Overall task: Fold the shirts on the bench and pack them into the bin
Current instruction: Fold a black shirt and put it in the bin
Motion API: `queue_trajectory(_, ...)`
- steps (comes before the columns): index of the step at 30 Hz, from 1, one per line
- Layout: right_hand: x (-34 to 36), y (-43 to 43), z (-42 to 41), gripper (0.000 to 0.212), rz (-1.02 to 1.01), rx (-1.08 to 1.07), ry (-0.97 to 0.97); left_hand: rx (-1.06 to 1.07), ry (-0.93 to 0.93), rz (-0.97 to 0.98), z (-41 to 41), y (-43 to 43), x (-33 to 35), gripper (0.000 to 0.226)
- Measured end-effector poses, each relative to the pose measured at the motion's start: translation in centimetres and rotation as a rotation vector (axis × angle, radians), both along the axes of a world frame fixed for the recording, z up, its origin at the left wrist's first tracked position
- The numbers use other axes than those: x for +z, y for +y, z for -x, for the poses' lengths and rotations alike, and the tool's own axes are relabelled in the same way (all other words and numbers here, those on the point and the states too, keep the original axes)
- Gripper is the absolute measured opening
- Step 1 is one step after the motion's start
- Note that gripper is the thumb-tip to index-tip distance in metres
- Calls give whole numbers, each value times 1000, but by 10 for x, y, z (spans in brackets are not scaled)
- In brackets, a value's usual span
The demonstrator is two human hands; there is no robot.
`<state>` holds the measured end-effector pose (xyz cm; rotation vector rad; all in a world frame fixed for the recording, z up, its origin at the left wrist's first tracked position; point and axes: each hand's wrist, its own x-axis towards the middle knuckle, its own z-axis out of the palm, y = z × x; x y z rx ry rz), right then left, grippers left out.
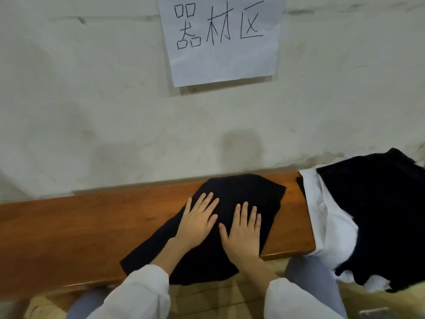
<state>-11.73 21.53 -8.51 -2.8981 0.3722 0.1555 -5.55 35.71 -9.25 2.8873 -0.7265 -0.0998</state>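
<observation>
Both hands, left hand and right hand, are pressing flat, fingers straight, side by side on a dark shirt lying across the bench; a black-and-white pile is sitting just right of them.

The table shows bare wood on its left side, so there is room to pass there. At the right end a pile of dark and white clothes covers the table and hangs over its edge, with a thin strip of wood between it and the shirt. The wall stands right behind the table and blocks the far side.
</observation>
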Motion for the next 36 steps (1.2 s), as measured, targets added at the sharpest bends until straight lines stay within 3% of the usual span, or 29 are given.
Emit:
queue_trajectory(3, 0, -19, -17, 92, 53, 365, -12, 274, -34, 49, 26, -1, 4, 53)
queue_trajectory(6, 5, -33, -34, 84, 73, 642, -13, 476, 55, 123, 56, -9, 7, 55)
queue_trajectory(8, 9, -39, -36, 78, 51, 740, -21, 477, 54, 165, 67, -7, 8, 57)
queue_trajectory(11, 12, -49, -32, 80, 12, 734, -77, 265, -95, 134, 56, 4, 5, 56)
queue_trajectory(15, 7, -62, -15, 87, 64, 688, -24, -34, 18, -22, 35, 26, 10, 78)
queue_trajectory(21, -1, -58, 17, 87, 60, 658, -53, -62, 39, -37, 64, 35, 5, 75)
queue_trajectory(27, 1, -59, 38, 97, 128, 720, -21, -120, 69, -162, 88, 41, 9, 105)
queue_trajectory(36, -3, -44, 61, 79, 255, 595, -57, -152, -20, -199, 100, 42, 14, 86)
